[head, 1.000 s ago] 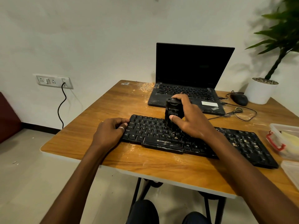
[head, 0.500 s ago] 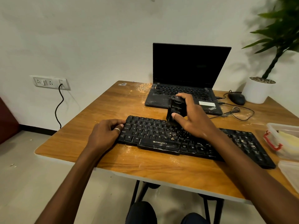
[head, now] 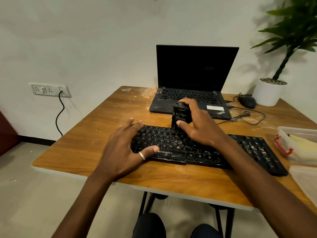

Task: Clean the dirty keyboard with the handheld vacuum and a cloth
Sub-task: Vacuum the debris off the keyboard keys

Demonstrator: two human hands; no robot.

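keyboard (head: 248,150): black, lay flat along the near edge of the table (head: 106,121), its right end angled towards the right edge. pale crumbs (head: 178,143) were noted on the middle keys, and more on the right-hand block.

vacuum (head: 179,115): small, black, stood upright with its lower end on the upper key rows near the middle of the keyboard.

right hand (head: 202,129): gripped the vacuum, thumb on its front face, fingers curled over its top and far side.

left hand (head: 123,148): held nothing. fingers were straight and spread over the left end of the keyboard. a ring (head: 142,155) was worn on one digit. contact with the keys could not be determined.

other items: an open laptop (head: 195,69), screen dark, stood at the far edge behind the vacuum. a mouse (head: 247,102) lay just right of it, beside a white plant pot (head: 269,93) at the far right corner. a clear container (head: 291,133) with red clips sat at the right edge; its yellow contents could not be identified. a wall socket (head: 49,90) with a black cable plugged in was seen left of the table.
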